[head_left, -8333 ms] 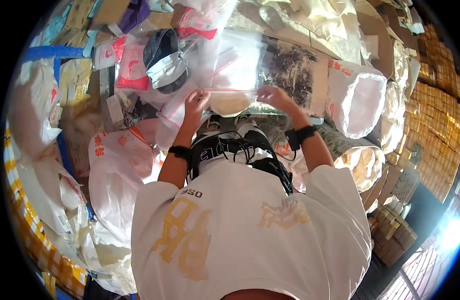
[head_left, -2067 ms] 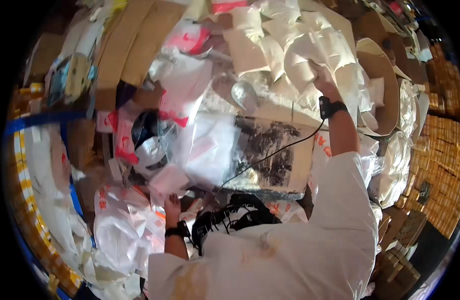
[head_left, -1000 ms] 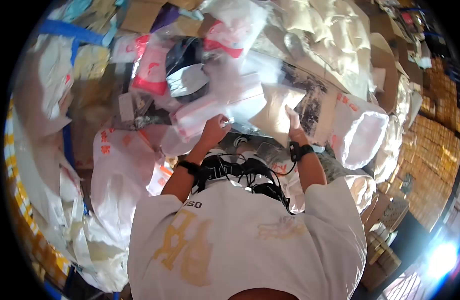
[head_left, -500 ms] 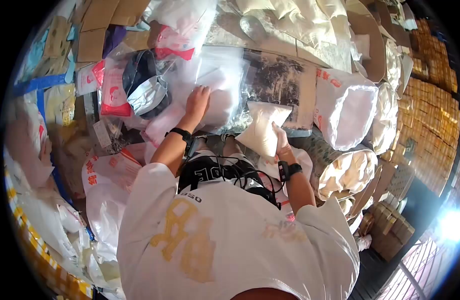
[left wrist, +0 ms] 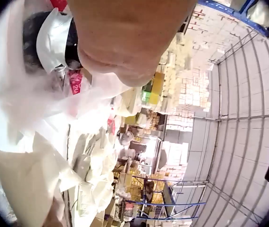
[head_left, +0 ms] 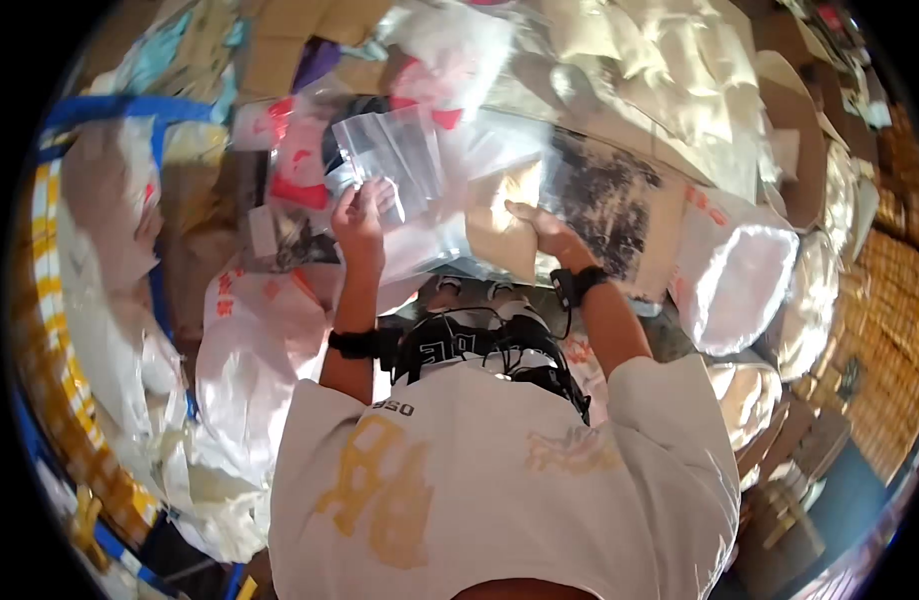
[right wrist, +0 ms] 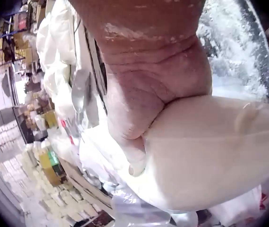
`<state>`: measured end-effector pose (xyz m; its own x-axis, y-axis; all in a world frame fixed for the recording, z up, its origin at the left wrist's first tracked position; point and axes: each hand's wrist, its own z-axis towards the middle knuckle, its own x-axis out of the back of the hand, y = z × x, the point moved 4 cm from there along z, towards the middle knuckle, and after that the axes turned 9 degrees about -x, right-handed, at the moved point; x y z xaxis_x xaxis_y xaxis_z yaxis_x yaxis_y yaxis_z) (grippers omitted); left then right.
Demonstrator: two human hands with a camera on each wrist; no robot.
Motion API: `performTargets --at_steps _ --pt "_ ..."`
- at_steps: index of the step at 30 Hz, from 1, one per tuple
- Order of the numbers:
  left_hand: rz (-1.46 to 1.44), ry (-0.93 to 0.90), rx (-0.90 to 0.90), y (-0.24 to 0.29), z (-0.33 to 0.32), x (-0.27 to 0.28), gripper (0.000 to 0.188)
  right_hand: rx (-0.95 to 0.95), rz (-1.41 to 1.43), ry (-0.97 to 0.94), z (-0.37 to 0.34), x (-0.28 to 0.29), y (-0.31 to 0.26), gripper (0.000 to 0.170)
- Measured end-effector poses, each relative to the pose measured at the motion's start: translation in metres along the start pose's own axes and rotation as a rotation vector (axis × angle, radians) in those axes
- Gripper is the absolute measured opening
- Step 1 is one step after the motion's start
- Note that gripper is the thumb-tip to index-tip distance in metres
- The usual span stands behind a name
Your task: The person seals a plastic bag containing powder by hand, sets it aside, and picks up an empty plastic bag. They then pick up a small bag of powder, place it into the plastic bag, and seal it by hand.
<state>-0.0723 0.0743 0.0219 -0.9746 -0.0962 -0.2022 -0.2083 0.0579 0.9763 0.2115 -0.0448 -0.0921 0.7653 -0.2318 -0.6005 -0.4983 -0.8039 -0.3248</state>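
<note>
My left hand [head_left: 360, 215] pinches a clear flat plastic bag [head_left: 395, 150], raised over the layered plastic in the head view. In the left wrist view the heel of that hand [left wrist: 129, 38] fills the top, and its fingers are hidden. My right hand [head_left: 548, 232] grips the side of a plump cream-coloured packet [head_left: 500, 220], to the right of the clear bag. Seen from the right wrist, the thumb lies along the smooth, full packet [right wrist: 210, 151], and the other fingers are hidden behind it. White dust marks the wrist.
Many filled cream packets [head_left: 670, 70] lie at the back right, near a scoop [head_left: 575, 85]. A powder-dusted dark board [head_left: 605, 210] lies right of the packet. An upright white sack [head_left: 750, 285] stands further right. Red-and-white plastic bags [head_left: 300, 160] lie on the left.
My right hand has brought a cream packet from the back pile to the front, then slightly left. In the last half second my left hand has lifted a clear bag off the plastic.
</note>
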Motion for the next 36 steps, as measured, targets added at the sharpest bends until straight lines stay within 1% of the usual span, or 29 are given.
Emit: performTargets --at_steps 2,3,6,7,10,11,13,14,15,16,17,18,20,21,22,24,25,26,28,29,32,35,36 --pt "0.002 0.064 0.019 0.014 -0.008 0.017 0.025 -0.021 -0.179 -0.149 0.028 -0.006 -0.010 0.044" --pt "0.158 0.095 0.017 0.020 -0.013 0.030 0.023 0.152 -0.533 -0.022 0.027 -0.016 -0.022 0.047" --pt "0.050 0.149 0.043 0.049 -0.030 0.032 0.019 0.140 -0.413 -0.111 0.042 -0.024 -0.024 0.050" --pt "0.027 0.179 0.055 0.047 -0.033 0.036 0.018 0.116 -0.300 -0.135 0.052 -0.024 -0.020 0.050" --pt "0.102 0.167 -0.006 0.049 -0.041 0.041 0.017 0.204 -0.266 -0.056 0.048 -0.022 -0.017 0.049" --pt "0.159 0.141 -0.023 0.048 -0.042 0.038 0.017 0.200 -0.422 0.053 0.043 -0.019 -0.020 0.055" --pt "0.271 0.083 -0.059 0.051 -0.046 0.029 0.017 0.182 -0.999 0.652 0.039 -0.013 -0.022 0.057" --pt "0.403 0.040 -0.180 0.060 -0.049 0.023 0.017 0.153 -1.268 0.969 0.034 -0.013 -0.024 0.058" --pt "0.533 -0.005 -0.306 0.072 -0.052 0.013 0.018 0.398 -1.331 1.016 0.015 -0.028 -0.026 0.058" --pt "0.656 -0.051 -0.440 0.081 -0.055 0.001 0.019 0.624 -1.328 0.913 0.001 -0.049 -0.031 0.049" --pt "0.570 -0.091 -0.472 0.082 -0.058 -0.010 0.022 0.554 -1.147 0.702 -0.013 -0.074 -0.035 0.044" --pt "0.589 -0.146 -0.478 0.080 -0.061 -0.018 0.023 0.487 -0.961 0.492 -0.031 -0.105 -0.037 0.040" --pt "0.632 -0.259 -0.494 0.076 -0.068 -0.033 0.024 0.466 -0.619 0.196 -0.066 -0.161 -0.032 0.033" --pt "0.502 -0.276 -0.489 0.077 -0.076 -0.044 0.026 0.543 -0.604 0.214 -0.070 -0.170 -0.028 0.032" --pt "0.527 -0.304 -0.503 0.078 -0.083 -0.051 0.025 0.619 -0.592 0.228 -0.072 -0.177 -0.026 0.030" --pt "0.587 -0.350 -0.535 0.080 -0.091 -0.059 0.023 0.664 -0.614 0.314 -0.075 -0.179 -0.023 0.029" --pt "0.596 -0.361 -0.494 0.076 -0.091 -0.059 0.021 0.677 -0.622 0.357 -0.074 -0.176 -0.021 0.028" --pt "0.522 -0.380 -0.466 0.074 -0.092 -0.060 0.020 0.687 -0.629 0.399 -0.074 -0.174 -0.018 0.028" --pt "0.378 -0.417 -0.399 0.073 -0.094 -0.062 0.020 0.771 -0.612 0.433 -0.075 -0.170 -0.011 0.027" --pt "0.393 -0.436 -0.385 0.066 -0.093 -0.060 0.020 0.813 -0.604 0.451 -0.075 -0.168 -0.009 0.026" --pt "0.430 -0.490 -0.340 0.069 -0.096 -0.058 0.020 0.757 -0.603 0.465 -0.080 -0.172 -0.005 0.025" --pt "0.530 -0.524 -0.308 0.071 -0.095 -0.052 0.021 0.679 -0.647 0.517 -0.091 -0.180 -0.005 0.026" --pt "0.469 -0.513 -0.320 0.068 -0.094 -0.052 0.021 0.703 -0.639 0.494 -0.089 -0.178 -0.005 0.026"
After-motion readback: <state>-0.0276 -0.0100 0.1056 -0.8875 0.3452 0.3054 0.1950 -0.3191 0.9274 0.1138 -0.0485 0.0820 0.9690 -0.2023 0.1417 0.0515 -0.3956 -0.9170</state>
